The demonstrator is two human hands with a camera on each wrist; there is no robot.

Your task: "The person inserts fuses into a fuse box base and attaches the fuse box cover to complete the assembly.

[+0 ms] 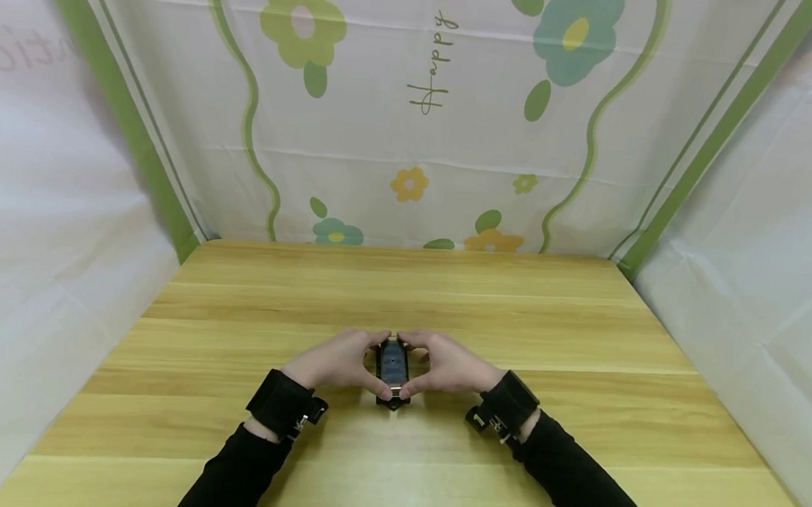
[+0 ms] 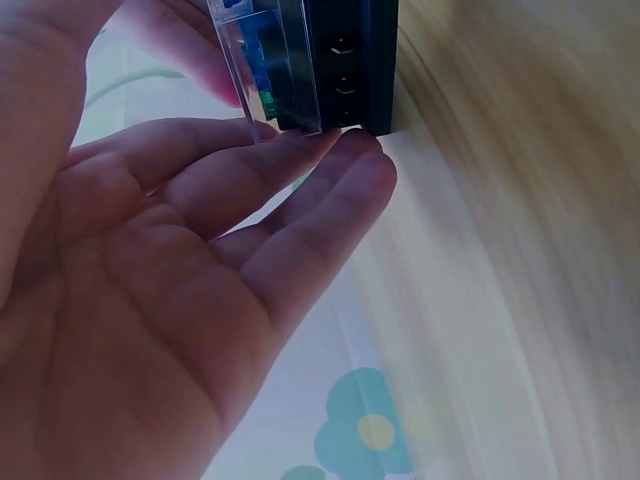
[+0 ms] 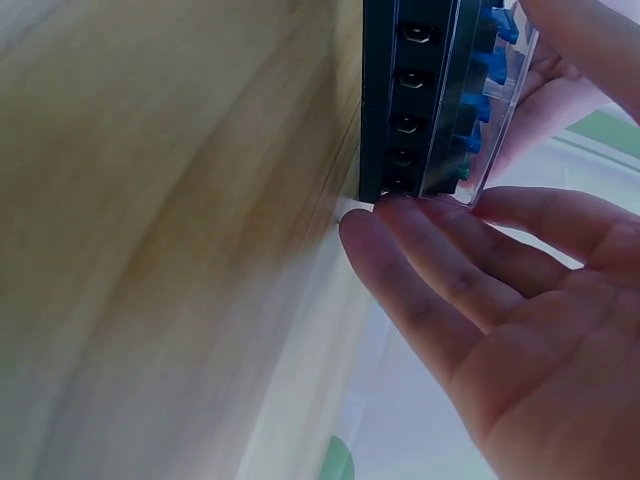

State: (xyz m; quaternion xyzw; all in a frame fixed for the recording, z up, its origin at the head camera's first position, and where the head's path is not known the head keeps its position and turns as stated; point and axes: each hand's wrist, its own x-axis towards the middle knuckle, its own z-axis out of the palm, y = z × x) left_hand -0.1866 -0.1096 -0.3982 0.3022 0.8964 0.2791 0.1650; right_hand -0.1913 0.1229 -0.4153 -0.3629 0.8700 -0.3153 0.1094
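Observation:
A black fuse box [image 1: 393, 363] sits on the wooden table, its long side running away from me. In the right wrist view, blue blade fuses [image 3: 490, 66] and a green piece show beneath its clear cover [image 3: 505, 130]. A row of metal terminals [image 3: 411, 79] lines the black base. My left hand [image 1: 335, 360] and right hand [image 1: 454, 364] hold the box from either side. Both thumbs are at the near end, and fingertips of both hands meet the far end. Whether they grip the cover alone or the base too, I cannot tell.
The wooden table [image 1: 405, 291] reaches back to a white flowered cloth [image 1: 363, 133]. More white cloth hangs at the left side [image 1: 63, 256] and the right side [image 1: 747, 295]. Black bands with small cameras [image 1: 283, 402] are strapped round both wrists.

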